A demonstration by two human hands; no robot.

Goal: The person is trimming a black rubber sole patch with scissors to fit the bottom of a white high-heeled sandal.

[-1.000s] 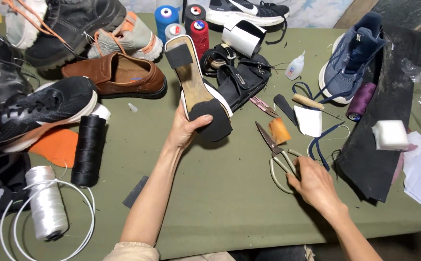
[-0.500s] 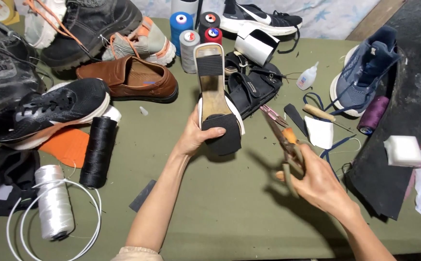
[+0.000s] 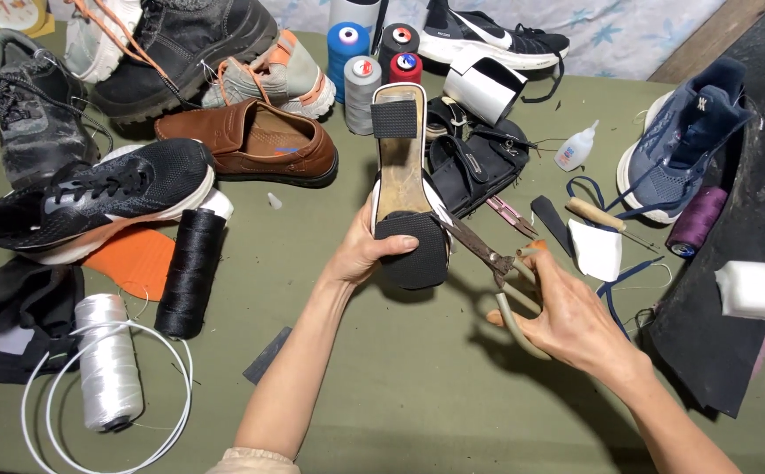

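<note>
Black rubber caps the sole (image 3: 411, 250) held sole-up at frame centre, above the green bench (image 3: 382, 386). Since a second ago the right hand (image 3: 567, 320) has lifted the scissors (image 3: 488, 259) off the bench and brought the tips to the sole's right edge, so trimming looks imminent. Left hand (image 3: 361, 254) is clamped on its lower end. Its long axis runs bottom to top, heel block (image 3: 394, 118) pointing toward the thread cones (image 3: 361, 79).
</note>
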